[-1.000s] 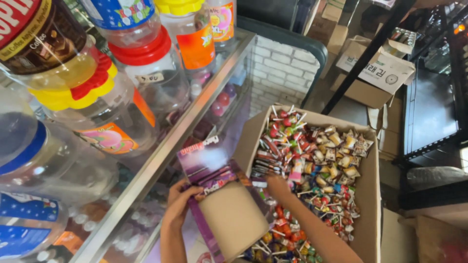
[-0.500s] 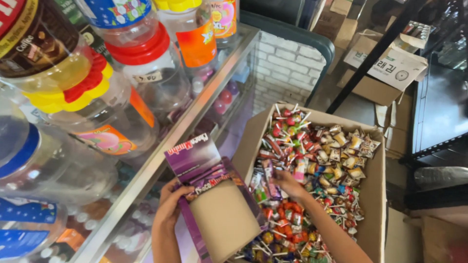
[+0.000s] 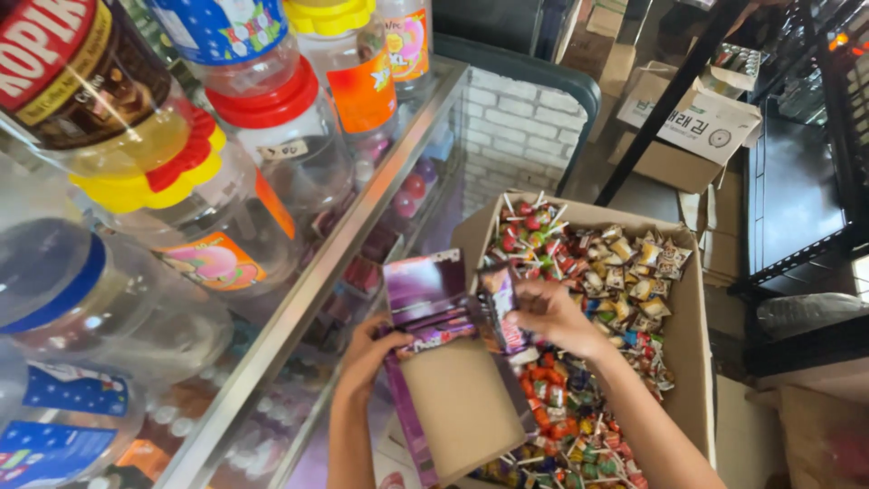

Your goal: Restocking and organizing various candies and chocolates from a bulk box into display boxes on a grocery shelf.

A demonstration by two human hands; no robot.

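Observation:
My left hand (image 3: pixel 369 355) grips the left side of a purple carton (image 3: pixel 462 398) with a plain brown underside and an open top flap. My right hand (image 3: pixel 549 312) holds a small purple packet (image 3: pixel 502 310) at the carton's open mouth. Both hands hover over a large cardboard box (image 3: pixel 690 337) filled with several wrapped sweets and lollipops (image 3: pixel 579 263) in red, green and gold.
A glass display counter with a metal edge (image 3: pixel 326 281) runs along the left. Several big plastic jars (image 3: pixel 281 127) with red, yellow and blue lids stand on it. More cardboard boxes (image 3: pixel 697 127) and a black metal rack (image 3: pixel 815 208) lie behind.
The purple carton has stayed in my left hand. My right hand rose from the sweets and came to the carton's mouth with a purple packet.

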